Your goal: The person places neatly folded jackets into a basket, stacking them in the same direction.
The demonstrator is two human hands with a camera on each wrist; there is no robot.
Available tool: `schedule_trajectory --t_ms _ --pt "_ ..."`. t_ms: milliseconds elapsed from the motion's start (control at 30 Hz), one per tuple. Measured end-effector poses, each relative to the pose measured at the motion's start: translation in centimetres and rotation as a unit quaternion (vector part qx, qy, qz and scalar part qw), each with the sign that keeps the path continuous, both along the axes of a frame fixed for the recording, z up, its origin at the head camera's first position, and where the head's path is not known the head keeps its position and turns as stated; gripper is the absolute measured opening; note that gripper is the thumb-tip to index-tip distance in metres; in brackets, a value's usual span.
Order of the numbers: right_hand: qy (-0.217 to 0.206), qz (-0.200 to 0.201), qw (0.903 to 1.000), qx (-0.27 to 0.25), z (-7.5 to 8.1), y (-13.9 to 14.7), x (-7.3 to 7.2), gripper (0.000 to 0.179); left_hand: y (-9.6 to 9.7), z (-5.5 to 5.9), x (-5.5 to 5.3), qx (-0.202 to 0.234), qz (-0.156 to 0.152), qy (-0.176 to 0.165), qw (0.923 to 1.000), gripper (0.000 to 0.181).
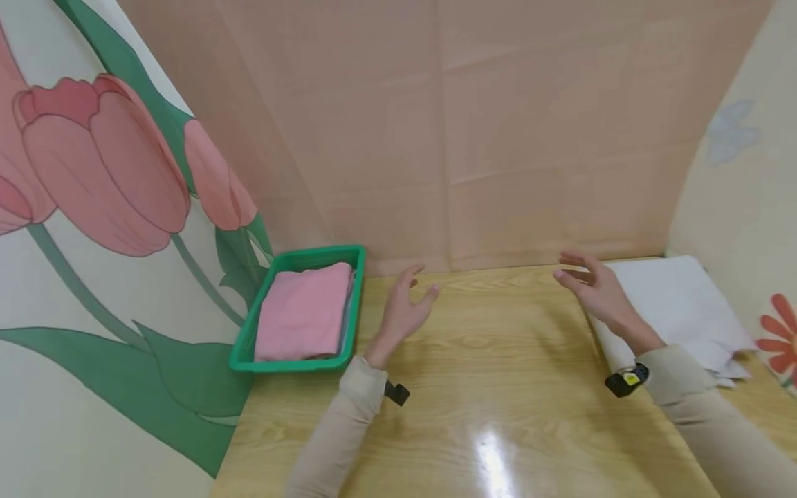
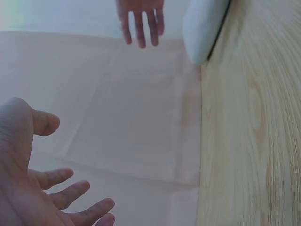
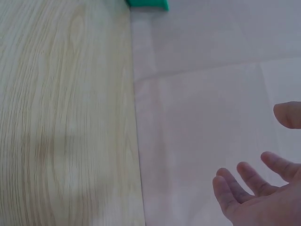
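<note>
Both hands hover over the wooden table (image 1: 479, 360) with nothing in them. My left hand (image 1: 403, 311) is just right of a green plastic basket (image 1: 358, 311), its thumb and fingers spread apart. Inside the basket lies a folded pink cloth (image 1: 305, 311), with a greyish layer showing along its right side. My right hand (image 1: 600, 294) is raised by the left edge of a folded white cloth (image 1: 679, 304), fingers relaxed and thumb apart. In the left wrist view, the left fingers (image 2: 70, 190) are loosely spread, with the right hand (image 2: 141, 21) visible beyond.
A pinkish-beige sheet (image 1: 498, 138) hangs along the table's back edge. Walls flank the table: the left one is painted with tulips (image 1: 106, 159), the right one with a red flower (image 1: 778, 335). Each wrist wears a small black camera (image 1: 625, 380).
</note>
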State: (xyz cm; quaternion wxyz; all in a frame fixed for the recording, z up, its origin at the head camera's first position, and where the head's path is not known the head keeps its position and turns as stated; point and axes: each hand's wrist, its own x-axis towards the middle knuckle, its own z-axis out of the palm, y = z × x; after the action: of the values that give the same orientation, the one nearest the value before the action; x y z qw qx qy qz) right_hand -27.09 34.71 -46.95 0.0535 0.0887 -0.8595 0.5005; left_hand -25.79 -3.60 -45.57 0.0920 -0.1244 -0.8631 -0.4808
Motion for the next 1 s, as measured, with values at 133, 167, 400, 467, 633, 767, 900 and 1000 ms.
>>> schedule_trajectory --t_ms 133,167,400,467,633,767,900,1000 --pt "0.013 -0.022 0.9997 0.004 0.0 1.4 0.2 0.069 1.0 -0.1 -0.1 0.0 -0.01 -0.005 0.9999 0.061" --pt "0.015 -0.027 0.9995 0.009 -0.1 1.7 0.2 0.068 1.3 -0.1 -0.2 0.0 -0.013 -0.005 0.9999 0.06" --pt "0.004 -0.046 0.9987 0.022 -0.7 4.0 0.5 0.068 3.7 -0.3 -0.6 0.0 -0.033 -0.013 0.9994 0.064" --pt "0.004 -0.05 0.9985 0.02 -0.7 4.8 0.7 0.068 4.4 -0.3 -0.6 0.002 -0.037 -0.018 0.9991 0.064" --pt "0.013 -0.06 0.998 0.018 -1.4 6.7 0.3 0.068 5.7 -0.5 -0.9 -0.006 -0.043 -0.023 0.9988 0.064" --pt "0.018 -0.072 0.9971 0.019 -2.0 8.4 0.0 0.068 7.0 -0.8 -1.2 -0.015 -0.046 -0.023 0.9986 0.063" --pt "0.028 -0.087 0.9957 0.017 -2.2 10.2 -0.2 0.068 8.6 -0.9 -1.7 -0.029 -0.05 -0.022 0.9981 0.062" --pt "0.035 -0.094 0.9948 0.016 -2.3 11.3 -0.5 0.068 9.8 -1.0 -2.1 -0.039 -0.051 -0.024 0.9977 0.062"
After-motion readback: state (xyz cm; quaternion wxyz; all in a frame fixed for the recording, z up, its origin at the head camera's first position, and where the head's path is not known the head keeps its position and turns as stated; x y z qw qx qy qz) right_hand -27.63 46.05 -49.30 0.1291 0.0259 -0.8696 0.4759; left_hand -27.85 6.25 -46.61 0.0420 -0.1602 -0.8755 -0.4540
